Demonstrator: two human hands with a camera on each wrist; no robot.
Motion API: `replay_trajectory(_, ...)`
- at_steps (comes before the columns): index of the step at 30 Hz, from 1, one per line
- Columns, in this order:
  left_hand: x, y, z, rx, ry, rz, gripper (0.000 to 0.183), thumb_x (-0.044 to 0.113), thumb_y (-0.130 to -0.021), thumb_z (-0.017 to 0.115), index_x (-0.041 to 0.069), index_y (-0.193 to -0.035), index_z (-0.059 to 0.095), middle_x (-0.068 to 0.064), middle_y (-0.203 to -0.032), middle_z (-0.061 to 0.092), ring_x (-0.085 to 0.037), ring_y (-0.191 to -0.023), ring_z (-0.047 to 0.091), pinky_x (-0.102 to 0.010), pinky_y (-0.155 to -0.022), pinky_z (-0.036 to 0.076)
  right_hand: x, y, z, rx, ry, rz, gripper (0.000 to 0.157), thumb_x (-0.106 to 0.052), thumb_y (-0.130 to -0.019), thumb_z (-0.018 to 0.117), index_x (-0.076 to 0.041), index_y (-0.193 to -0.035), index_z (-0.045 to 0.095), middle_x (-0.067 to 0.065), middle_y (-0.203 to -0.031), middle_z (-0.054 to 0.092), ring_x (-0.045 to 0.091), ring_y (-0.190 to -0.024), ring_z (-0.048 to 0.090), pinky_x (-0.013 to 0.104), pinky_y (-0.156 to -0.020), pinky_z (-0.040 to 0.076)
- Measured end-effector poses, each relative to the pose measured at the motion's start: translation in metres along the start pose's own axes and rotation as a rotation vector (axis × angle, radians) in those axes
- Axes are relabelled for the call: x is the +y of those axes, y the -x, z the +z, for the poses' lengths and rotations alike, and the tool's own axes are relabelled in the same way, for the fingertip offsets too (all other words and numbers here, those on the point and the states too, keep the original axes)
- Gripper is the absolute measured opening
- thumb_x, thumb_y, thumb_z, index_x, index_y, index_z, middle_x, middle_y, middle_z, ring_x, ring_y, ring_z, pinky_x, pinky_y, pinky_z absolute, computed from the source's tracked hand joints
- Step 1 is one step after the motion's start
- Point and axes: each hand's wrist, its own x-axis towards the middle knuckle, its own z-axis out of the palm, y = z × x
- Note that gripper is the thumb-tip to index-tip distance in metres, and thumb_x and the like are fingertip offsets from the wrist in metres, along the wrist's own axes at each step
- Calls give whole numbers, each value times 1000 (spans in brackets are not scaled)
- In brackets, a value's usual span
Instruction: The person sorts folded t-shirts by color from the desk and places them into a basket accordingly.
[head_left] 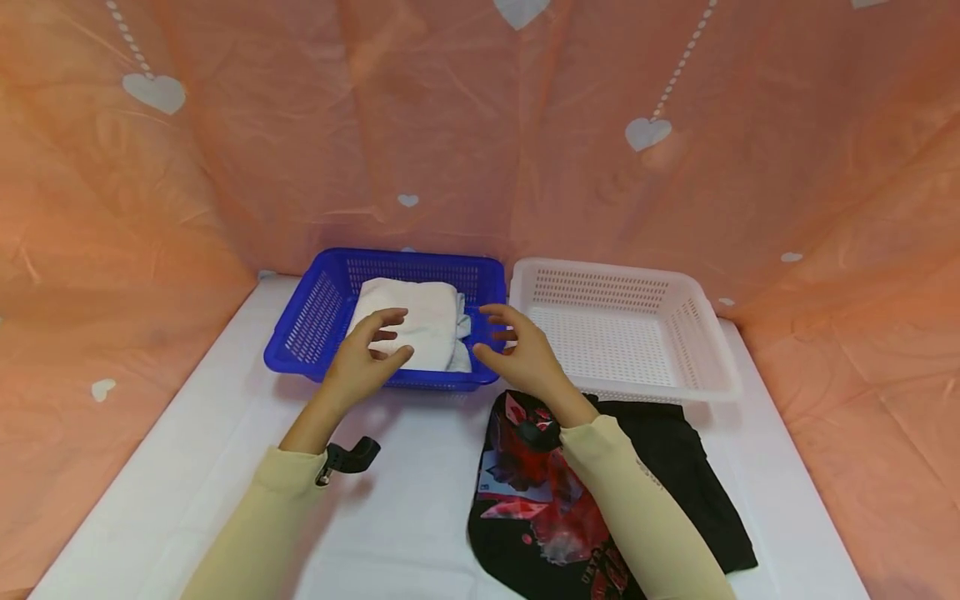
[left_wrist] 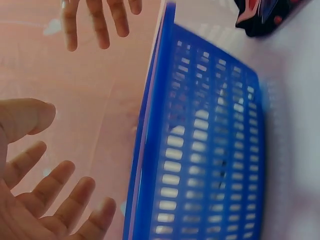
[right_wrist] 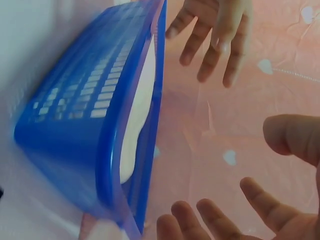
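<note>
Neatly folded, a soft-looking white cloth (head_left: 412, 321) is lying inside the blue basket (head_left: 427, 380), with pale-blue fabric (head_left: 461, 358) showing along its right edge. The left hand (head_left: 362, 358) and right hand (head_left: 528, 357) are hovering near the front rim, fingers loosely curved, gripping nothing. Slotted plastic is forming the basket's flaring walls. A white perforated basket (head_left: 615, 337) is standing just beside it; nearer, the right sleeve (head_left: 637, 500) is partly hiding a black, floral-printed garment (head_left: 532, 475).

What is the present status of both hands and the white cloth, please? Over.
Left hand and right hand empty, raised above rim level of blue basket. White cloth folded, inside blue basket, untouched. Nothing seen between hands and cloth.
</note>
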Motion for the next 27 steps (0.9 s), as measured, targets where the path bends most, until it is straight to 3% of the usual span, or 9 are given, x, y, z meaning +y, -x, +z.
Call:
replay_trajectory(8, 6, 9, 15, -33, 18, 58, 50, 12, -88, 69, 12, -135, 51, -17, -132, 56, -38, -115, 57, -50, -85, 52, 6, 21, -23, 36, 77, -35, 53, -19, -84, 70, -17, -134, 53, 16, -133, 57, 38, -113, 60, 50, -89, 52)
replay_trajectory(19, 22, 29, 40, -183, 26, 91, 54, 20, -86, 72, 20, -136, 51, -10, -127, 61, -26, -103, 64, -42, -82, 52, 22, 63, -54, 40, 146, -2, 47, -20, -86, 71, -19, -130, 55, 11, -126, 61, 31, -107, 63, 50, -86, 53)
replay_trajectory(23, 25, 40, 48, -247, 15, 84, 56, 22, -86, 72, 21, -138, 49, -8, -128, 61, -24, -101, 63, -38, -81, 52, 33, 85, -64, 50, 180, 34, 44, -21, -87, 71, -19, -129, 56, 12, -122, 63, 29, -101, 65, 48, -83, 54)
replay_trajectory(27, 25, 51, 56, -279, 31, 22, 58, 23, -85, 73, 24, -138, 49, -5, -129, 60, -23, -101, 63, -33, -78, 52, 45, 111, -70, 58, 216, 86, 43, -21, -88, 70, -17, -128, 56, 16, -119, 63, 28, -96, 65, 42, -78, 56)
